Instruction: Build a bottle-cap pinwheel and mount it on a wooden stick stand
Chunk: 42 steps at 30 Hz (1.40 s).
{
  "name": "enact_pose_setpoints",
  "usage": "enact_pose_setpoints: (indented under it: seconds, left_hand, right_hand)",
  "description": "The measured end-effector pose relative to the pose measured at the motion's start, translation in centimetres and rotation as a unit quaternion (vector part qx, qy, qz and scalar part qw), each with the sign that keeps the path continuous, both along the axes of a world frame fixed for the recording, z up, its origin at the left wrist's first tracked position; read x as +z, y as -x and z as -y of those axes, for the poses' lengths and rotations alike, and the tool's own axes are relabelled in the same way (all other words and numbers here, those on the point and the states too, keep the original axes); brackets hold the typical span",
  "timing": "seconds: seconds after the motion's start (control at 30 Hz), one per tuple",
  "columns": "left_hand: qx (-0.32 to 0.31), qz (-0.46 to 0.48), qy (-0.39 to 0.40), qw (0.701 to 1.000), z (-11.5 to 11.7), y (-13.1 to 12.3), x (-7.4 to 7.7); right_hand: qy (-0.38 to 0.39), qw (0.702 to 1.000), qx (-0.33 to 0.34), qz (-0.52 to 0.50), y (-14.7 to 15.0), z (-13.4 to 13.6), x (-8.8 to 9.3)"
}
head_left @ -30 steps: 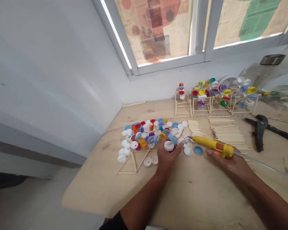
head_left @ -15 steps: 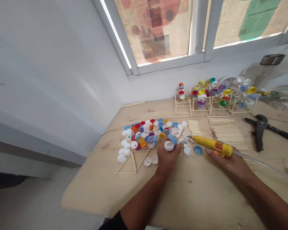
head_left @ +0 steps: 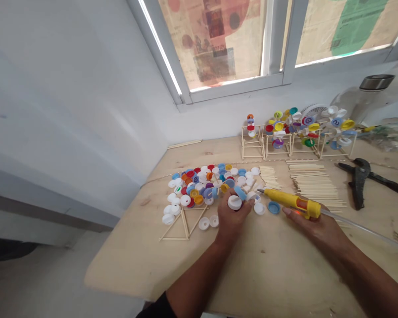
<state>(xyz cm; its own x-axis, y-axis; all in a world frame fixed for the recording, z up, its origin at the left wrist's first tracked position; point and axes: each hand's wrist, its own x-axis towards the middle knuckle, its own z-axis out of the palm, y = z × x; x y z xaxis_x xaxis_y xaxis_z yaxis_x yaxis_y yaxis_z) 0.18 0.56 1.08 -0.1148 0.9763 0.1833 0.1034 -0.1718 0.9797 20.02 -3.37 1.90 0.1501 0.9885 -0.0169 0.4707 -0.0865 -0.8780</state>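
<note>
My left hand [head_left: 231, 217] is closed around a small cluster of bottle caps, with a white cap [head_left: 234, 202] and a light blue cap [head_left: 240, 193] showing above the fingers. Thin sticks poke out of this cluster toward the right. In my right hand [head_left: 313, 223] is a yellow hot glue gun [head_left: 292, 201], a clear glue stick [head_left: 351, 223] trailing from its back. The gun's nozzle points left, close to the held caps; whether it touches them I cannot tell. Just below the nozzle lie a loose white cap [head_left: 259, 209] and a blue cap [head_left: 273, 207].
A pile of coloured caps [head_left: 199, 185] spreads to the left, beside a triangular stick frame [head_left: 185, 223]. Bundles of sticks [head_left: 315, 187] and black pliers [head_left: 360, 181] lie at right. Several cap wheels on stick stands [head_left: 278, 139] line the wall under the window.
The glue gun has shifted very slightly left and down. The held cap cluster has turned or moved slightly to the right in my left hand.
</note>
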Motion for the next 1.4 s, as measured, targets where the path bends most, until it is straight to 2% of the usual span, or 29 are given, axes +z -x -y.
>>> enact_pose_setpoints:
  seconds: [0.17,0.33,0.5,0.67,0.87,1.03,1.23,1.4]
  left_hand:
    - [0.001,-0.007,-0.001,1.0,0.1,-0.05,-0.11]
    - [0.007,-0.002,-0.005,1.0,0.03,-0.02,-0.34]
    - [0.005,-0.02,-0.012,1.0,-0.06,0.08,-0.38]
    - [0.009,-0.018,-0.012,1.0,-0.03,0.05,-0.17]
    - [0.006,-0.02,-0.007,1.0,0.06,-0.02,0.02]
    - [0.005,-0.026,-0.013,1.0,0.11,-0.02,0.0]
    - [0.003,-0.019,-0.017,1.0,0.02,0.04,-0.25]
    - [0.002,-0.02,-0.021,1.0,0.05,0.02,-0.25]
  right_hand:
    - [0.007,0.999,-0.034,0.001,-0.01,-0.03,-0.02]
    - [0.009,1.0,-0.009,-0.02,-0.02,-0.1,0.01]
    - [0.016,0.999,-0.045,-0.003,0.06,-0.16,0.17]
    - [0.019,1.0,-0.01,-0.017,0.24,-0.02,0.39]
    - [0.016,0.999,-0.027,-0.013,0.13,-0.05,0.3]
    - [0.014,0.999,-0.002,-0.029,0.12,-0.02,0.15]
    - [0.009,0.999,-0.04,-0.002,0.12,-0.12,-0.06]
    - [0.009,1.0,-0.019,-0.002,0.16,-0.19,0.14]
